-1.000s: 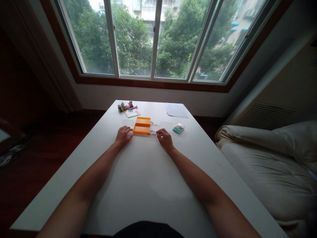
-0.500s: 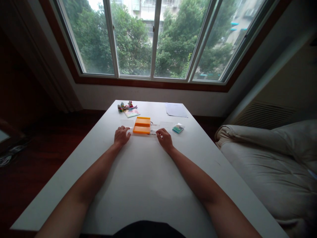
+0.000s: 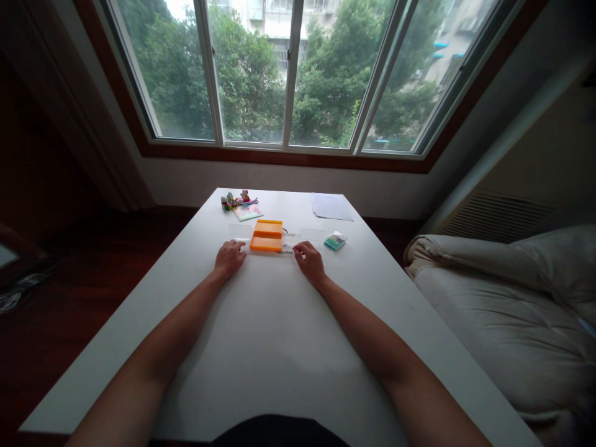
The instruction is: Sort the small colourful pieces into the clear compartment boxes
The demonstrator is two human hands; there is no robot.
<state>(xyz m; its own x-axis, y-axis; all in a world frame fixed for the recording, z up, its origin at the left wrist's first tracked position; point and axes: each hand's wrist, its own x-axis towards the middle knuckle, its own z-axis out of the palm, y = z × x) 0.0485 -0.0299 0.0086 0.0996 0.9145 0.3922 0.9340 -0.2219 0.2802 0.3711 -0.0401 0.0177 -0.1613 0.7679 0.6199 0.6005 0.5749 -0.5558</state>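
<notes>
An orange plastic case [image 3: 267, 235], box-like with a raised ridge across its middle, lies on the white table [image 3: 265, 335]. Clear plastic pieces [image 3: 239, 232] show to its left and also to its right. My left hand [image 3: 230, 256] rests beside the case on its left, fingers loosely bent and apart, with nothing visible in them. On the other side, my right hand [image 3: 308, 258] has its thumb and fingertips pinched together at the edge of the clear plastic. What sits between those fingertips is too small to make out.
A small clear packet with teal contents [image 3: 335, 241] lies right of my right hand. Farther back are several small toy figures [image 3: 233, 200], a pastel card [image 3: 248, 212] and white paper sheets [image 3: 332, 207]. A cream sofa [image 3: 503, 310] stands right of the table.
My left hand has shifted very slightly, its fingertips drawing down a little. The right hand and the orange case stay in place.
</notes>
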